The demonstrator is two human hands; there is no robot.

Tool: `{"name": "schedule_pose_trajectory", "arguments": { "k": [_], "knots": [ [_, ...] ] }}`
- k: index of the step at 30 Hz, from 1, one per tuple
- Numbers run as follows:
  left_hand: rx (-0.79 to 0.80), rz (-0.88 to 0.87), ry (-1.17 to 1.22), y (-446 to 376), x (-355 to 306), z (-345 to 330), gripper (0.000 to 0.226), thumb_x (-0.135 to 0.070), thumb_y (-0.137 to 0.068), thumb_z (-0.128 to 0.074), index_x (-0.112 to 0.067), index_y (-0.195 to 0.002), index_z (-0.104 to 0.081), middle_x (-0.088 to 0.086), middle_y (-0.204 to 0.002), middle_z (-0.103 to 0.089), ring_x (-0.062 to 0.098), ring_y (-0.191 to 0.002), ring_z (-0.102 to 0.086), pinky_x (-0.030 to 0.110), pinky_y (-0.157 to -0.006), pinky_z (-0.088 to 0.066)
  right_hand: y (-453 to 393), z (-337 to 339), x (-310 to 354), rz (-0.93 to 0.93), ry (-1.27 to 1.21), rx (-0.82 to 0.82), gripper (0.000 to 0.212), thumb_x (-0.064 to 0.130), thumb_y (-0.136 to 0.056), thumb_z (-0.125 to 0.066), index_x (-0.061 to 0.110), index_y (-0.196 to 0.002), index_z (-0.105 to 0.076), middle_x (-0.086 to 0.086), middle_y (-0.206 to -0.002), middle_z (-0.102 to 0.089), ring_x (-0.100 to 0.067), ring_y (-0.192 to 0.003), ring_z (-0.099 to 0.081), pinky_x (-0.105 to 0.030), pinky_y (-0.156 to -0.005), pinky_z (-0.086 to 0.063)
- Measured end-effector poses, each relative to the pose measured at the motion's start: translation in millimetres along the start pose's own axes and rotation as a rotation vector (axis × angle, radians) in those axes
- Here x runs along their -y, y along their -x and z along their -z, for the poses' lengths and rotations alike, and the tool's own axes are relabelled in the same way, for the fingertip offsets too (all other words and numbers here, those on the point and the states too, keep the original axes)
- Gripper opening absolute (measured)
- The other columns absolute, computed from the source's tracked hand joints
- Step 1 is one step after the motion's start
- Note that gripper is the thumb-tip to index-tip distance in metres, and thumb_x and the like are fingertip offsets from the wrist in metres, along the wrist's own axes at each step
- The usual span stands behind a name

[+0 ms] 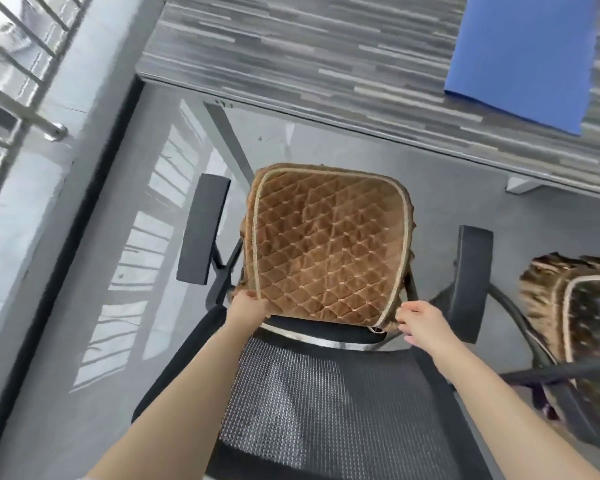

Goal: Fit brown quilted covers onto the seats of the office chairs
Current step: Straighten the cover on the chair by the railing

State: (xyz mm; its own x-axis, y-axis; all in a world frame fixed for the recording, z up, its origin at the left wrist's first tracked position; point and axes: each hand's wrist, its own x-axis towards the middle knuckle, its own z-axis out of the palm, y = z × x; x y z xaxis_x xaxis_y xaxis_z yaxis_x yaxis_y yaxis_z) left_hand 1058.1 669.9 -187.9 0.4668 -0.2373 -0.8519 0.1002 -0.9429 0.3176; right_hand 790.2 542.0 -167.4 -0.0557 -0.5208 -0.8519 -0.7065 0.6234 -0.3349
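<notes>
A brown quilted cover [328, 244] with pale piping lies over the seat of a black office chair, seen from behind and above its mesh backrest [309, 396]. My left hand [246, 304] pinches the cover's near left corner. Beside the near right corner, my right hand [421, 320] hovers with relaxed fingers and holds nothing. The cover's back edge sits just in front of the backrest's base. Black armrests [203, 228] [471, 282] flank the seat.
A second chair [575, 327] with a brown cover stands at the right edge. A grey striped desk top [326, 64] with a blue mat [520, 60] spans the far side. Metal railing [18, 71] and a glossy grey floor lie to the left.
</notes>
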Motion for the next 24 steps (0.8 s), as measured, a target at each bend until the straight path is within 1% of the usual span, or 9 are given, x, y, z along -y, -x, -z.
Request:
{"name": "schedule_pose_trajectory", "arguments": {
  "k": [4,6,8,10,11,13,16,20,24],
  "knots": [
    [-0.022,0.058,0.011,-55.4,-3.7,-10.2,0.042,-0.012,-0.091,-0.058,-0.001,-0.131,-0.052,0.008,-0.109,-0.059,0.025,-0.096,-0.059,0.034,-0.08,-0.046,-64.7,-15.5,-0.9,-0.047,-0.044,-0.007,0.031,0.026,-0.092,-0.057,0.012,-0.119,-0.055,-0.007,-0.09,-0.061,-0.025,-0.08,-0.059,-0.049,-0.092,-0.053],
    [-0.039,0.096,0.06,-80.0,-5.8,-14.3,0.051,-0.016,-0.091,-0.06,-0.003,-0.138,-0.046,0.01,-0.117,-0.058,0.03,-0.102,-0.059,0.037,-0.084,-0.049,-92.8,-21.7,0.4,-0.052,-0.008,-0.016,0.031,0.027,-0.092,-0.056,0.011,-0.119,-0.054,-0.006,-0.093,-0.061,-0.031,-0.092,-0.062,-0.052,-0.094,-0.05],
    [-0.072,0.114,0.095,-109.3,-10.3,-24.0,0.054,-0.018,-0.092,-0.061,-0.003,-0.14,-0.044,0.009,-0.125,-0.057,0.032,-0.104,-0.058,0.039,-0.085,-0.05,-128.6,-27.1,0.5,-0.061,0.029,-0.033,0.039,0.032,-0.088,-0.055,0.011,-0.121,-0.051,-0.007,-0.102,-0.062,-0.029,-0.098,-0.06,-0.047,-0.09,-0.051],
    [-0.112,0.127,0.109,-128.8,-14.5,-26.0,0.054,-0.019,-0.092,-0.061,-0.003,-0.141,-0.042,0.009,-0.125,-0.055,0.03,-0.102,-0.053,0.037,-0.083,-0.043,-157.2,-32.5,3.6,-0.079,0.052,-0.059,0.051,0.035,-0.084,-0.054,0.006,-0.125,-0.043,-0.009,-0.103,-0.059,-0.028,-0.091,-0.058,-0.038,-0.078,-0.05],
    [-0.123,0.129,0.103,-138.1,-15.9,-26.5,0.058,-0.022,-0.091,-0.063,-0.003,-0.141,-0.041,0.009,-0.125,-0.054,0.031,-0.105,-0.053,0.037,-0.084,-0.042,-167.8,-34.4,6.6,-0.087,0.054,-0.086,0.056,0.034,-0.085,-0.055,0.004,-0.129,-0.037,-0.013,-0.106,-0.057,-0.03,-0.093,-0.058,-0.039,-0.078,-0.048],
    [-0.115,0.109,0.121,-154.6,-17.5,-26.6,0.075,-0.039,-0.075,-0.072,-0.009,-0.138,-0.045,0.01,-0.127,-0.06,0.035,-0.109,-0.059,0.04,-0.09,-0.048,-183.3,-38.0,13.6,-0.124,0.072,-0.132,0.06,0.029,-0.09,-0.056,0.001,-0.133,-0.026,-0.02,-0.123,-0.051,-0.036,-0.109,-0.055,-0.045,-0.087,-0.045],
    [-0.119,0.073,0.123,-203.0,6.3,-27.9,0.097,-0.061,-0.047,-0.075,-0.019,-0.131,-0.051,0.007,-0.118,-0.067,0.034,-0.099,-0.066,0.051,-0.09,-0.054,-202.4,-41.8,16.5,-0.181,0.097,-0.161,0.063,0.027,-0.092,-0.056,0.001,-0.135,-0.019,-0.024,-0.136,-0.043,-0.039,-0.119,-0.049,-0.047,-0.095,-0.042],
    [-0.141,0.081,0.114,-186.1,-14.4,-27.6,0.111,-0.051,-0.047,-0.075,-0.014,-0.143,-0.035,0.009,-0.123,-0.057,0.038,-0.111,-0.058,0.055,-0.098,-0.048,-216.0,-43.3,14.3,-0.205,0.077,-0.202,0.068,0.03,-0.087,-0.063,0.002,-0.135,-0.024,-0.022,-0.137,-0.044,-0.039,-0.118,-0.05,-0.047,-0.097,-0.045],
    [-0.147,0.112,0.107,-185.5,-20.1,-26.1,0.092,-0.042,-0.056,-0.079,-0.013,-0.135,-0.043,0.014,-0.124,-0.06,0.039,-0.11,-0.059,0.055,-0.096,-0.05,-218.9,-40.9,11.5,-0.189,0.116,-0.252,0.068,0.027,-0.086,-0.068,0.004,-0.135,-0.026,-0.023,-0.138,-0.04,-0.04,-0.116,-0.051,-0.043,-0.088,-0.046]
  ]
}}
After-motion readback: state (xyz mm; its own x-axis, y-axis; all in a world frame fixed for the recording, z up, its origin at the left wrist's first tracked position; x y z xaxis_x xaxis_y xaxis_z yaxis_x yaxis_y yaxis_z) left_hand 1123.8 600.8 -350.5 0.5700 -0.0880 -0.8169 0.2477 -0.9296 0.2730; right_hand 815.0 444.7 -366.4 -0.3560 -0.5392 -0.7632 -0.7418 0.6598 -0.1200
